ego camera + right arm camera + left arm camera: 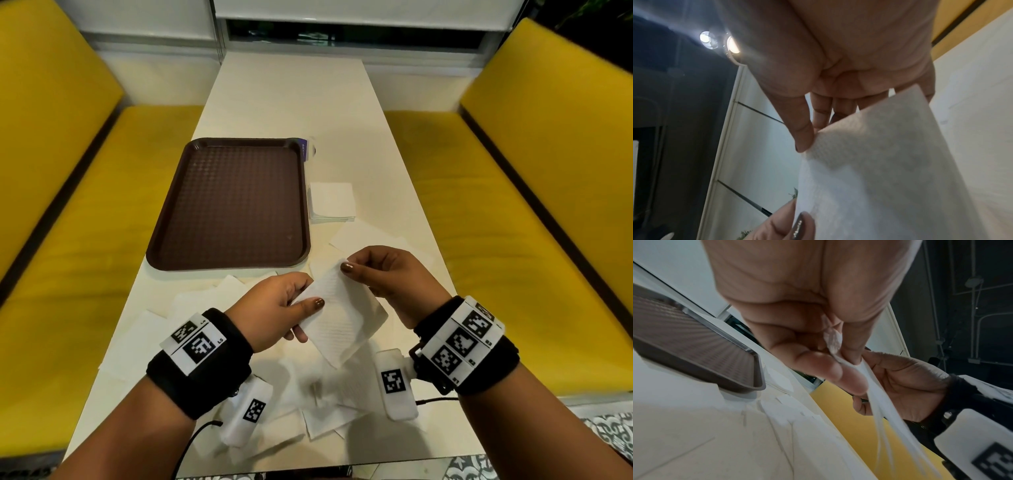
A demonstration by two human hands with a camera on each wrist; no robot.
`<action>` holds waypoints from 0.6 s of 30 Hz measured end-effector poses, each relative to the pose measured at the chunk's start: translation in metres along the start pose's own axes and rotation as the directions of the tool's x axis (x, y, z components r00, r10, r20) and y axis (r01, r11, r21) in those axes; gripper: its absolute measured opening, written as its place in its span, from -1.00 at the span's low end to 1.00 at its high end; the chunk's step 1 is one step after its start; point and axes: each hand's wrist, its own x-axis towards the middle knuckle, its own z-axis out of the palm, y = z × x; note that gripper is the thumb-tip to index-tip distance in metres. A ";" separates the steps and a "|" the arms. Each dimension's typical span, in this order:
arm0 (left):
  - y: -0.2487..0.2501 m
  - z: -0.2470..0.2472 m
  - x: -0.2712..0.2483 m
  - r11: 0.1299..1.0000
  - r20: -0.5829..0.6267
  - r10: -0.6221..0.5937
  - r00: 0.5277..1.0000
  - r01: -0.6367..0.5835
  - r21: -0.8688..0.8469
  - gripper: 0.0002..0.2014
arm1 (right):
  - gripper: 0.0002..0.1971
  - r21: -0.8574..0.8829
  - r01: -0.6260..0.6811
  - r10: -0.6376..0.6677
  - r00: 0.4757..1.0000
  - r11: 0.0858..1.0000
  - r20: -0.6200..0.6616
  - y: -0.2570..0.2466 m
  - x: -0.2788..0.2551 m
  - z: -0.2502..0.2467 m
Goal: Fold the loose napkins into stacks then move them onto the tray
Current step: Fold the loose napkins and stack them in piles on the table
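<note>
A white paper napkin is held in the air above the near half of the table. My left hand pinches its left edge between thumb and fingers, and my right hand pinches its top corner. The left wrist view shows the napkin edge-on, its layers hanging from the pinch. In the right wrist view the napkin fills the lower right under my thumb. A brown plastic tray with nothing on it lies to the left. A folded napkin stack sits beside the tray's right rim.
Several loose napkins lie scattered on the white table under and around my hands. A small purple and white object sits at the tray's far right corner. Yellow benches flank the table on both sides.
</note>
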 end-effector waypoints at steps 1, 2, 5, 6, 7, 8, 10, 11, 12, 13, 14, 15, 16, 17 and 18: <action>-0.001 0.000 0.000 1.000 -0.002 0.002 1.000 -0.002 0.001 -0.95 | -0.91 0.009 -0.001 0.001 1.000 1.000 -0.001 0.000 0.000 0.001; -0.001 -0.001 0.001 1.000 -0.003 0.004 1.000 -0.004 0.002 -0.94 | -0.91 0.010 -0.002 0.002 1.000 1.000 -0.001 -0.001 0.000 0.001; -0.002 -0.001 0.001 1.000 -0.004 0.011 1.000 -0.011 0.022 -0.92 | -0.85 -0.015 0.010 -0.010 1.000 1.000 -0.008 -0.002 0.002 0.002; -0.002 -0.001 0.002 0.999 -0.005 0.014 1.000 -0.014 0.030 -0.92 | -0.84 -0.020 0.010 -0.010 1.000 1.000 -0.014 -0.002 0.003 0.003; -0.002 -0.001 0.002 0.999 -0.007 0.017 1.000 -0.017 0.034 -0.91 | -0.86 -0.021 0.008 -0.009 1.000 1.000 -0.025 -0.002 0.004 0.003; -0.002 -0.001 0.003 0.999 -0.009 0.019 1.000 -0.018 0.033 -0.91 | -0.88 -0.021 0.008 -0.009 0.999 1.000 -0.036 -0.002 0.005 0.003; -0.002 -0.001 0.004 1.000 -0.017 0.023 1.000 -0.023 0.021 -0.92 | -0.90 -0.017 0.013 -0.014 0.998 1.000 -0.056 -0.002 0.005 0.004; -0.002 -0.002 0.005 1.000 -0.021 0.026 0.999 -0.026 0.010 -0.92 | -0.90 -0.013 0.015 -0.016 0.998 1.000 -0.064 -0.001 0.005 0.004; -0.002 -0.002 0.005 1.000 -0.025 0.030 0.999 -0.030 -0.003 -0.93 | -0.90 -0.007 0.014 -0.014 0.997 1.000 -0.070 0.000 0.005 0.005; -0.002 -0.002 0.005 0.999 -0.030 0.036 0.999 -0.036 -0.022 -0.94 | -0.90 0.000 0.007 -0.007 0.997 1.000 -0.073 0.001 0.005 0.004; -0.002 -0.003 0.005 0.998 -0.038 0.042 0.998 -0.044 -0.044 -0.95 | -0.90 0.006 -0.001 0.001 0.998 1.000 -0.067 0.002 0.005 0.003; -0.002 -0.004 0.005 0.997 -0.049 0.047 0.998 -0.050 -0.063 -0.95 | -0.89 0.010 -0.011 0.012 0.999 1.000 -0.053 0.002 0.004 0.002; -0.002 -0.005 0.004 0.996 -0.065 0.050 0.997 -0.054 -0.075 -0.95 | -0.88 0.008 -0.023 0.023 0.999 1.000 -0.033 0.003 0.003 0.000; -0.003 -0.007 0.004 0.995 -0.080 0.053 0.995 -0.060 -0.079 -0.94 | -0.86 0.002 -0.033 0.033 0.999 0.999 -0.014 0.003 0.003 -0.001; -0.004 -0.008 0.004 0.995 -0.090 0.058 0.994 -0.065 -0.078 -0.94 | -0.84 0.003 -0.040 0.040 0.999 0.999 0.000 0.003 0.002 -0.002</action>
